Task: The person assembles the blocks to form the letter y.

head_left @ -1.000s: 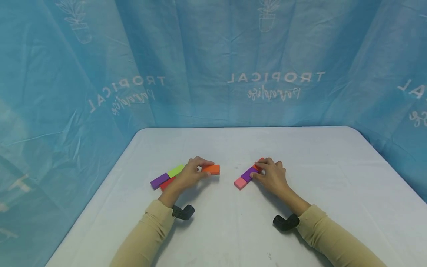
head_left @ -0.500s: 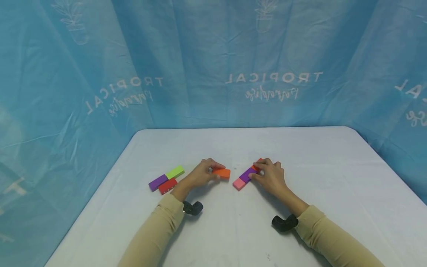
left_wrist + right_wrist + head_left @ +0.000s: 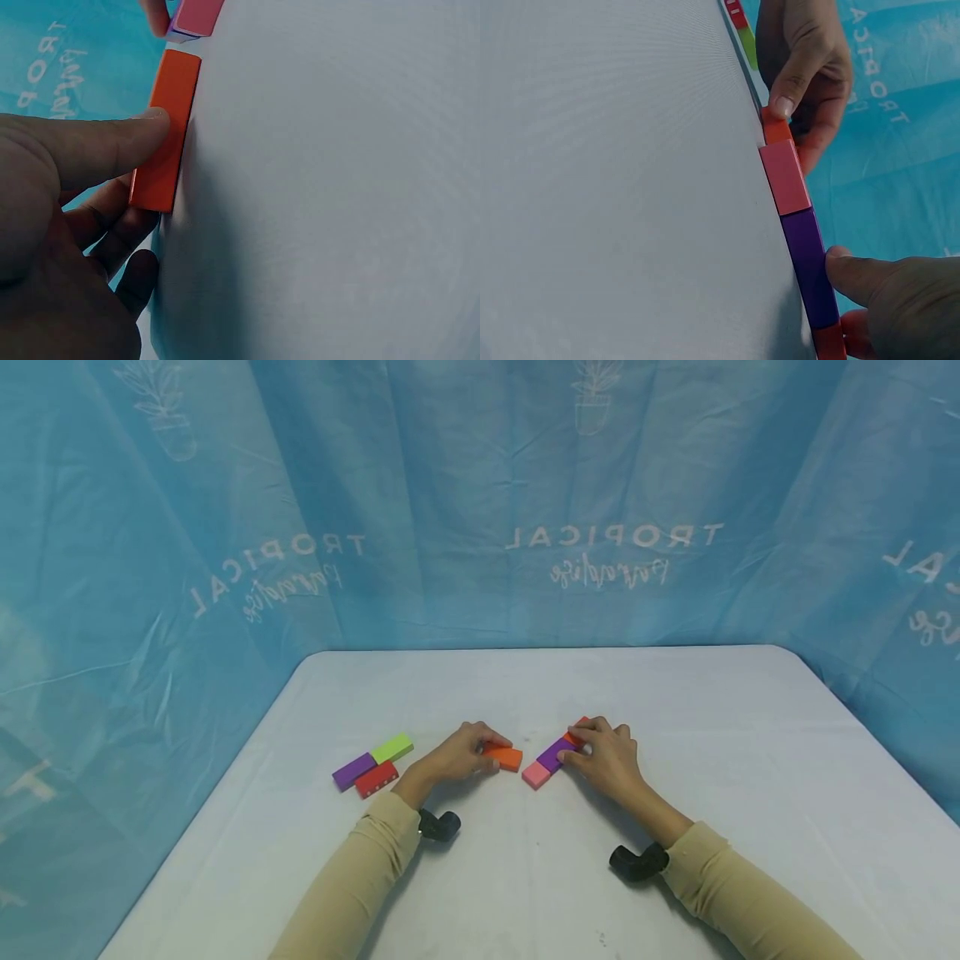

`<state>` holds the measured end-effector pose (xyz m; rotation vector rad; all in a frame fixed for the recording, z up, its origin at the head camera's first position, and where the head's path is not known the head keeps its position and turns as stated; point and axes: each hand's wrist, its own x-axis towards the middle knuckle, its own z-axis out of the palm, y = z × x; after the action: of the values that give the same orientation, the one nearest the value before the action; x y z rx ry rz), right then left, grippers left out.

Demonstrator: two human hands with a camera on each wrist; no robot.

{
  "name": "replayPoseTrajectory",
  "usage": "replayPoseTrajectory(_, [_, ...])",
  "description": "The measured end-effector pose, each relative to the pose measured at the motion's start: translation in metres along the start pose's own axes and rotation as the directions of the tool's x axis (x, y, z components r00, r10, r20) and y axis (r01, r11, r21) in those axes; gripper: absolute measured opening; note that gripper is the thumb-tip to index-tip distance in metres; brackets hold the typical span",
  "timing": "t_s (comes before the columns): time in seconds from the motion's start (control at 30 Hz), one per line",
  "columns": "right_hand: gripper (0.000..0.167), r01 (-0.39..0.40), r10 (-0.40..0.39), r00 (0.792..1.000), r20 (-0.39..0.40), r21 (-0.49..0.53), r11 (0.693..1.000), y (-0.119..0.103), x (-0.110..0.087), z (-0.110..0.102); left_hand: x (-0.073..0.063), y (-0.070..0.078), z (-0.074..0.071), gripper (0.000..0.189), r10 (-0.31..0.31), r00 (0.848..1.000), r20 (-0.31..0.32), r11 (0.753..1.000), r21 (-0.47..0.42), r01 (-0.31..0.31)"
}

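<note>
**Block positions and hand states, referenced to the pink block [image 3: 536,776]**

The pink block lies on the white worktop [image 3: 495,893] and forms the near end of a straight row. The middle purple block [image 3: 554,758] touches its far end. Beyond that, a red-orange block [image 3: 829,343] continues the row, farther from the pink block and partly covered by fingers.

Left hand [image 3: 459,753]: gripping. It pinches the orange block [image 3: 507,759] between thumb and fingers, just to the left of the pink block. A narrow gap separates the two blocks. Whether the orange block touches the worktop cannot be told.

Right hand [image 3: 609,760]: gripping. It reaches in on the right side of the row, beyond the pink block. The thumb presses the middle purple block; the bent fingers reach across the row near the red-orange block.

Well to the left of the pink block lie three further blocks, grouped closely: an outer purple block [image 3: 354,771], a green block [image 3: 393,747] set end to end with it, and a red block [image 3: 377,779] with white dots alongside. A blue curtain [image 3: 450,485] with mirrored lettering hangs behind the pink block, past the worktop's far edge.
</note>
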<state>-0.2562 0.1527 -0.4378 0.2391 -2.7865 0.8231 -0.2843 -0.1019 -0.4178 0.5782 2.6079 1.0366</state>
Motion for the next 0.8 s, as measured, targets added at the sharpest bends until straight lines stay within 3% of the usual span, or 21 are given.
replayPoseTrajectory(0.27, [0.049,0.002,-0.002,1.000,-0.002,-0.004,1.000,-0.001,-0.001,0.001,-0.004,0.002,0.000,0.040,-0.014,1.000,-0.007,1.000,0.001,0.014])
replayPoseTrajectory(0.47, [0.049,0.002,-0.002,1.000,-0.005,-0.003,1.000,-0.001,0.000,0.000,-0.009,0.001,-0.001,0.043,-0.004,0.997,-0.083,1.000,-0.030,0.001])
replayPoseTrajectory(0.6, [0.050,-0.008,0.008,1.000,-0.005,-0.005,1.000,-0.002,0.000,0.000,-0.015,0.000,0.000,0.044,-0.055,0.985,-0.161,0.996,-0.074,0.043])
replayPoseTrajectory(0.8, [0.050,-0.015,0.015,1.000,-0.001,-0.004,1.000,-0.002,0.000,-0.001,-0.020,0.000,0.007,0.045,-0.114,0.955,-0.274,0.991,-0.098,0.091])
